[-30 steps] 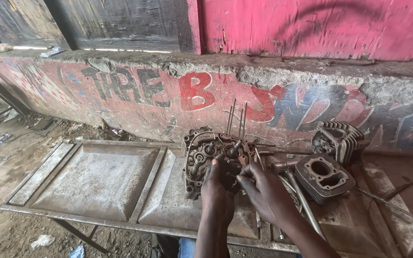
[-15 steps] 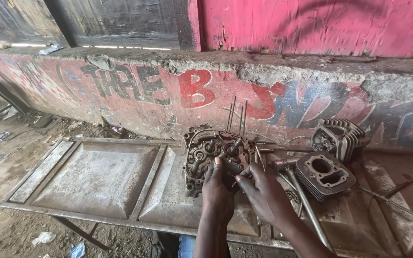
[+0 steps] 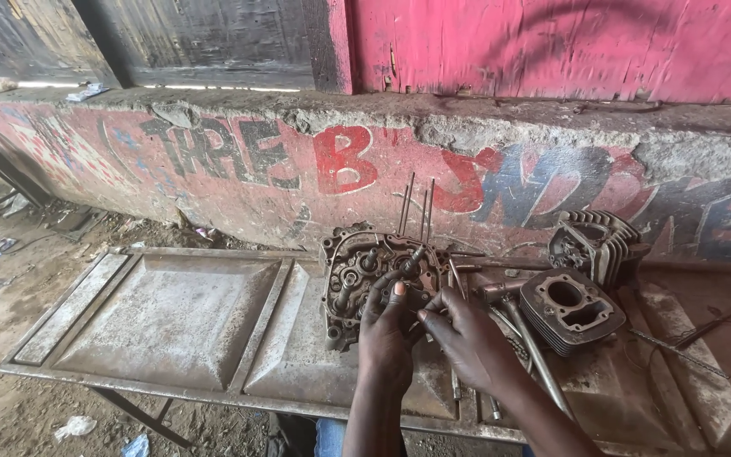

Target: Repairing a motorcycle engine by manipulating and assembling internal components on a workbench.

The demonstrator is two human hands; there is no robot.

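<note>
Nearest, the left hand (image 3: 389, 326) and right hand (image 3: 467, 338) meet over the metal bench (image 3: 171, 338). The left fingers (image 3: 399, 292) curl onto the engine crankcase (image 3: 365, 275), which stands just ahead, tilted up; the right fingers (image 3: 429, 315) pinch something small at its lower right edge. Its studs (image 3: 416, 207) rise upright behind. Farther right sit two finned cylinders (image 3: 568, 309).

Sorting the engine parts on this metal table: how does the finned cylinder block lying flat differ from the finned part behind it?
The cylinder block lies flat, its round bore facing up; the cylinder head behind it stands tilted on its side. The cylinder block shows thin stacked fins round its edge; the cylinder head shows deeper, coarser fins across its top. The block sits nearer the right hand, though neither part is touched. Both are dark, grimy finned metal castings.
</note>
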